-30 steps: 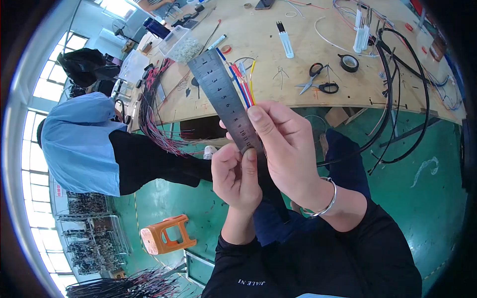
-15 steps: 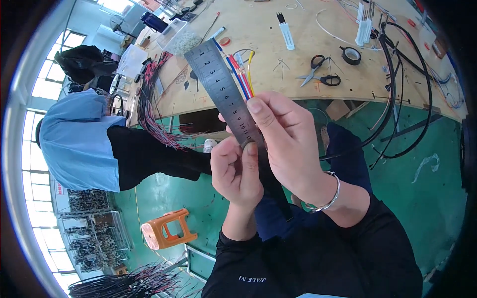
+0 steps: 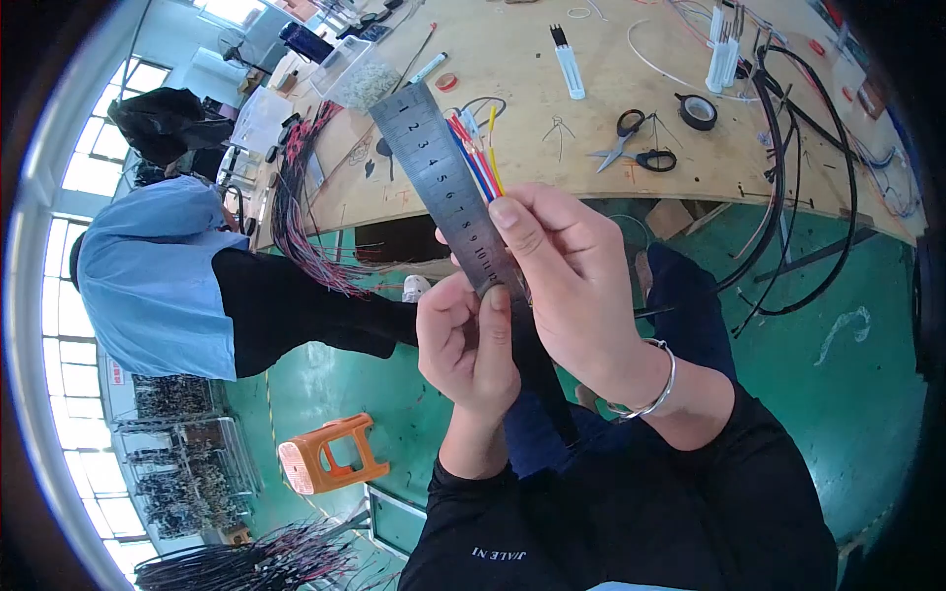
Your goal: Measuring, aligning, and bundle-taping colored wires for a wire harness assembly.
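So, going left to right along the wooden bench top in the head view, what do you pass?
Clear plastic box → steel ruler with coloured wires beside it → white strip → scissors → black tape roll → black cables.

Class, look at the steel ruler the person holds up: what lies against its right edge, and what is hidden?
Coloured wires lie along the steel ruler. The right hand and left hand cover their lower lengths and the ruler's lower end.
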Motion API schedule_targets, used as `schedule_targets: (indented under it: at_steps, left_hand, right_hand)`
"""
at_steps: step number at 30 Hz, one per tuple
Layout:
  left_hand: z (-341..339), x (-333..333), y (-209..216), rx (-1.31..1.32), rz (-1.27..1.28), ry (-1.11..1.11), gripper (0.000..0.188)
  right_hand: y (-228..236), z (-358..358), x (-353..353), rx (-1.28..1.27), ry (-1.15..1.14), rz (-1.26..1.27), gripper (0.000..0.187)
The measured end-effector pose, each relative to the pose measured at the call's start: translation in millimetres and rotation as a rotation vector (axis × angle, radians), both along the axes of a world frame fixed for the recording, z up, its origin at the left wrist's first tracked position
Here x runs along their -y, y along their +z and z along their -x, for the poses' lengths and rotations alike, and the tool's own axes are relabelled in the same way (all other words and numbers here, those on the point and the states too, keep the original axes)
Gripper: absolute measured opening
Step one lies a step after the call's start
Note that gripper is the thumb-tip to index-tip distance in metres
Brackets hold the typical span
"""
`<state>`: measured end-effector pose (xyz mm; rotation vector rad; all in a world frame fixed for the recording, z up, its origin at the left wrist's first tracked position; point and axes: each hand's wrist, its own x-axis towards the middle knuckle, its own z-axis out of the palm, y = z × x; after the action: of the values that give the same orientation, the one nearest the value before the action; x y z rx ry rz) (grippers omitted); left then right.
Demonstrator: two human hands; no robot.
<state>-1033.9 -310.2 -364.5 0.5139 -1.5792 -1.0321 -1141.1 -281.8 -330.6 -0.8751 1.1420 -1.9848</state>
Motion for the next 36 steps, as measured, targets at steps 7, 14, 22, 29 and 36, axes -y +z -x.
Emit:
schedule_targets:
  at_steps: [7, 14, 22, 29, 36]
  left_hand:
    - [-1, -2, 2, -0.007, -0.029, -0.019, 0.019]
    - [2, -4, -4, -0.039, -0.017, -0.024, 0.018]
    - [-15, 29, 13, -0.104, 0.007, 0.417, 0.017]
    - [-90, 227, 65, -0.194, -0.304, 0.503, 0.011]
    - [-64, 367, -43, -0.207, -0.750, 0.530, 0.013]
  right_hand:
    - [-1, -2, 0, 0.033, 0.004, 0.009, 0.025]
    - [-4, -3, -1, 0.061, 0.002, 0.000, 0.025]
    - [-2, 16, 0, 0.134, -0.057, -0.001, 0.029]
    - [-32, 117, -49, 0.181, -0.029, -0.036, 0.024]
    - [-36, 128, -95, 0.235, 0.126, -0.223, 0.022]
